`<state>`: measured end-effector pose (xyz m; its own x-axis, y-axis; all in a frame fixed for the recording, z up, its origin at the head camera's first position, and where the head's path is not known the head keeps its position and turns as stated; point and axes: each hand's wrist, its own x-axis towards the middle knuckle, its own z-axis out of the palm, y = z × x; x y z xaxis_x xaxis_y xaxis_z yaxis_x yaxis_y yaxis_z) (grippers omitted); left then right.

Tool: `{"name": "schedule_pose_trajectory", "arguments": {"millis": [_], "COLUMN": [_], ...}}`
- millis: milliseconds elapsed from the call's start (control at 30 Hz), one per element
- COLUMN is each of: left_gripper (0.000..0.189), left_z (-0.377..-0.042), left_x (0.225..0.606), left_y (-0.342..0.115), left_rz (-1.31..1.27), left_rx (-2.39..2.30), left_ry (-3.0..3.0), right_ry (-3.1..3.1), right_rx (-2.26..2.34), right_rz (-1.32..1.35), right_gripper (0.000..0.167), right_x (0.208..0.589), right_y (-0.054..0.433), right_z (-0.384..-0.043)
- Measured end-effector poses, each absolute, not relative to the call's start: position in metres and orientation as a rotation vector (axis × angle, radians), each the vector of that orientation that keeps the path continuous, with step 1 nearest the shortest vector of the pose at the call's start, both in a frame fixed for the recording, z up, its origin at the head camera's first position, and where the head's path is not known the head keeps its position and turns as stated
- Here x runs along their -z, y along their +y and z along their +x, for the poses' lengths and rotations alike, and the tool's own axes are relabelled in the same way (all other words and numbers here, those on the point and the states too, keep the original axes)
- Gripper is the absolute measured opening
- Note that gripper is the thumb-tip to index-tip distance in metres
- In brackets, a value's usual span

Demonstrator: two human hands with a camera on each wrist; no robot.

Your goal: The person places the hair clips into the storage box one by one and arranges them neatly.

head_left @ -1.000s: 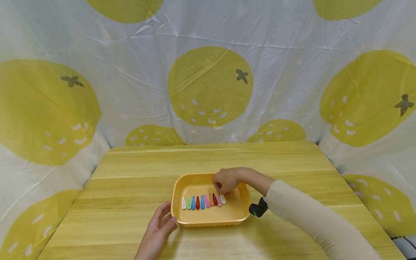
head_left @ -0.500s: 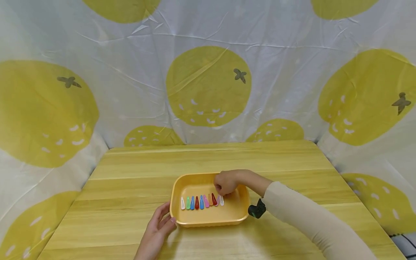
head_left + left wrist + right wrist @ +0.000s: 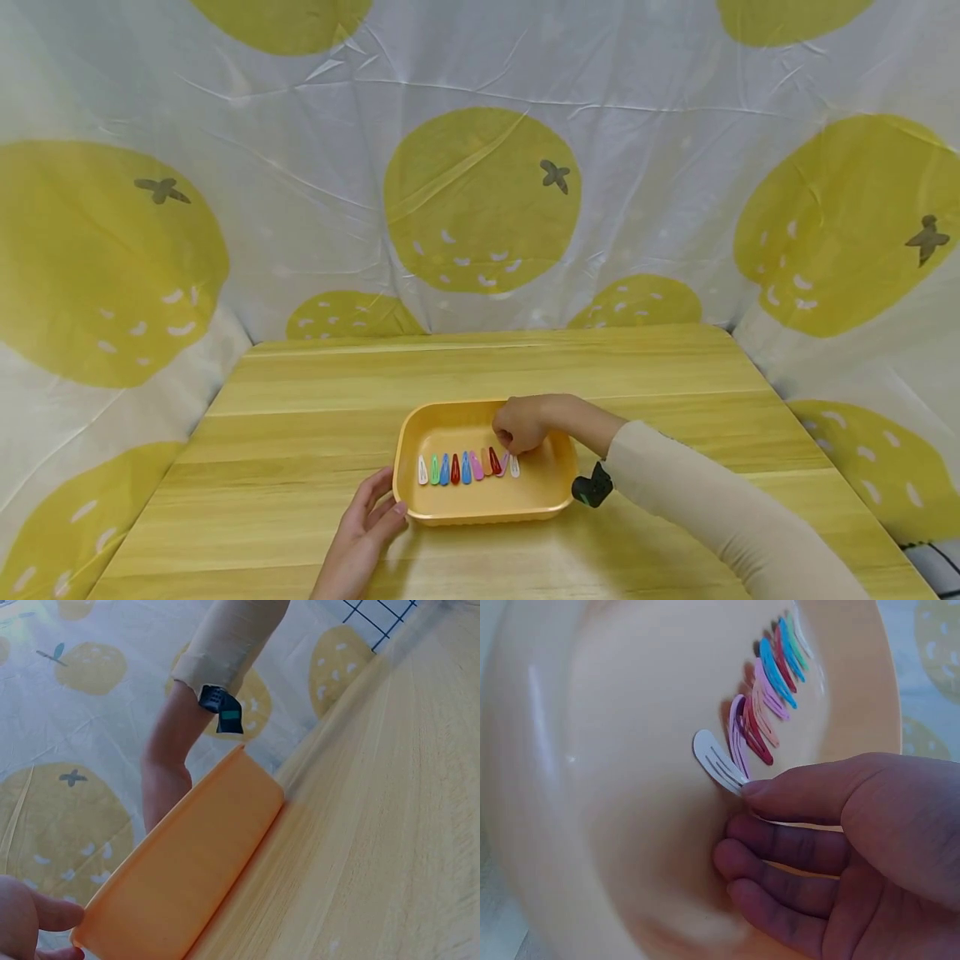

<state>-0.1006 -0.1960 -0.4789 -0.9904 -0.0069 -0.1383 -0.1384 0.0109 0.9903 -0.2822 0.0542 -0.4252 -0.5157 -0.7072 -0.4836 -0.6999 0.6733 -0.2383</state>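
In the head view, a yellow-orange plastic tray (image 3: 487, 502) stands on the wooden table. Inside it lies a row of colourful snap hair clips (image 3: 455, 469), side by side. My right hand (image 3: 522, 425) reaches into the tray at the right end of the row. The right wrist view shows thumb and index finger pinching the narrow end of a white hair clip (image 3: 718, 766). A lilac hair clip (image 3: 737, 739) leans close beside it, almost touching. My left hand (image 3: 367, 517) grips the tray's near left corner, thumb at the rim, also seen in the left wrist view.
Bare tray floor lies in front of the clips. A black device (image 3: 593, 485) hangs at the right wrist. The wooden table (image 3: 300, 392) extends around the tray, and a curtain (image 3: 315, 208) with yellow fruit prints hangs behind and at both sides.
The white clip in my right hand has turned from slanted to nearly straight. The lilac clip beside it now tilts the other way. My left hand keeps its place on the tray.
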Motion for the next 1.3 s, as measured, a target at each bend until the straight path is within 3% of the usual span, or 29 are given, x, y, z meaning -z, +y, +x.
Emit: {"name": "schedule_pose_trajectory", "arguments": {"millis": [667, 967, 1300], "left_gripper": [0.057, 0.056, 0.056], "left_z": [-0.1004, -0.0996, -0.1000], "left_x": [0.4800, 0.4799, 0.4787], "left_y": [-0.1950, -0.1952, -0.1950], "left_rz": [-0.162, -0.155, -0.160], "left_rx": [-2.163, -2.169, -2.173], "left_ry": [2.149, 2.155, 2.157], "right_ry": [2.364, 2.343, 2.293], "right_rx": [-0.002, -0.026, -0.023], "right_rz": [-1.098, -1.105, -1.119], "right_gripper": [0.030, 0.041, 0.023], "right_x": [0.4257, 0.4202, 0.4215], "right_y": [0.0534, 0.0561, 0.0564], "right_z": [-0.2800, -0.2780, -0.2764]}}
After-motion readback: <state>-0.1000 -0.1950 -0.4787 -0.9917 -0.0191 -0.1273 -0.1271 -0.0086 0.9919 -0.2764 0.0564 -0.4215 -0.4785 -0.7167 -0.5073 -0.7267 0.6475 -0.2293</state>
